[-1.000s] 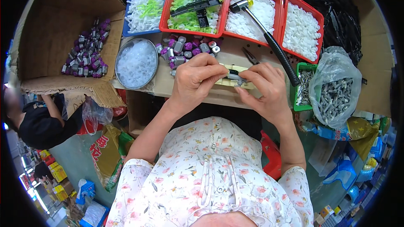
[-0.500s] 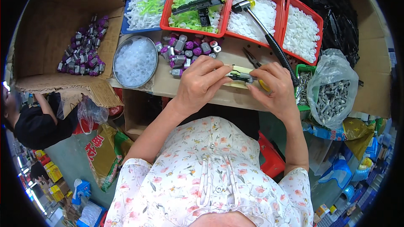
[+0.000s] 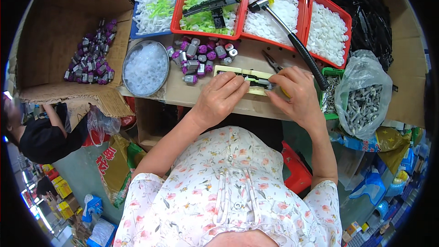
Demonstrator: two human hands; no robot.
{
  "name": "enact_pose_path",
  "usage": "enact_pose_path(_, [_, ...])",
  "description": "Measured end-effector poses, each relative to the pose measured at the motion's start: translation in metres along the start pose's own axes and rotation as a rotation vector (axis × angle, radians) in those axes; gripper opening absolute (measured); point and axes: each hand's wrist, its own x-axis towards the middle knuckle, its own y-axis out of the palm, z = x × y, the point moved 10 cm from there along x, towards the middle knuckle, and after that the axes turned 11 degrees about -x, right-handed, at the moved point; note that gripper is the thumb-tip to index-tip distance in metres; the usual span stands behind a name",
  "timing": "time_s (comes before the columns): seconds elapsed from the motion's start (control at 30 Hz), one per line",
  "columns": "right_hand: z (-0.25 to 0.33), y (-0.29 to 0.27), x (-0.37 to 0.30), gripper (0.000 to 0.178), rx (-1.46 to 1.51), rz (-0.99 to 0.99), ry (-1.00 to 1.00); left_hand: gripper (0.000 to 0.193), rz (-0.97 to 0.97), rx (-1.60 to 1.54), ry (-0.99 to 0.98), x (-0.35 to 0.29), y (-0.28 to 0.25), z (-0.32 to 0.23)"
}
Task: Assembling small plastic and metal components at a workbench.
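Note:
A pale yellow block-like fixture (image 3: 227, 69) lies near the table's front edge. Set in it is a long black plastic part (image 3: 259, 76) with a light green piece along it. My left hand (image 3: 220, 97) rests over the fixture's left half, fingers pressed together with their tips at a tiny white piece; what they grip is partly hidden. At the other end, my right hand (image 3: 297, 92) pinches a small grey part (image 3: 269, 85) between thumb and fingers. Just behind the right hand are pliers (image 3: 273, 62), their handles partly covered, and a hammer (image 3: 292, 39) with a black grip.
Small grey-and-purple motors (image 3: 201, 57) lie behind my left hand, more inside a cardboard box (image 3: 45, 27). A round dish (image 3: 145, 92) holds clear pieces. Red trays (image 3: 208, 32) and a blue tray (image 3: 137, 29) line the back. A screw-filled green tray (image 3: 330, 116) and plastic bag (image 3: 361, 66) stand right.
My left hand has shifted slightly and lowered its fingers, uncovering the fixture's left end and the light green piece. My right hand stays at the grey part.

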Motion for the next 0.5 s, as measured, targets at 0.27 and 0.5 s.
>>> enact_pose_path(0.27, [0.0010,-0.0041,0.0020,0.030,0.063,-0.068,0.032,0.029,0.005,0.012,-0.006,0.0004,0.0004,0.0009])
enact_pose_path(0.5, [-0.0057,0.0015,-0.0054,0.028,0.118,-0.110,0.017,0.028,-0.013,-0.010,0.006,0.0021,0.0000,0.0008])
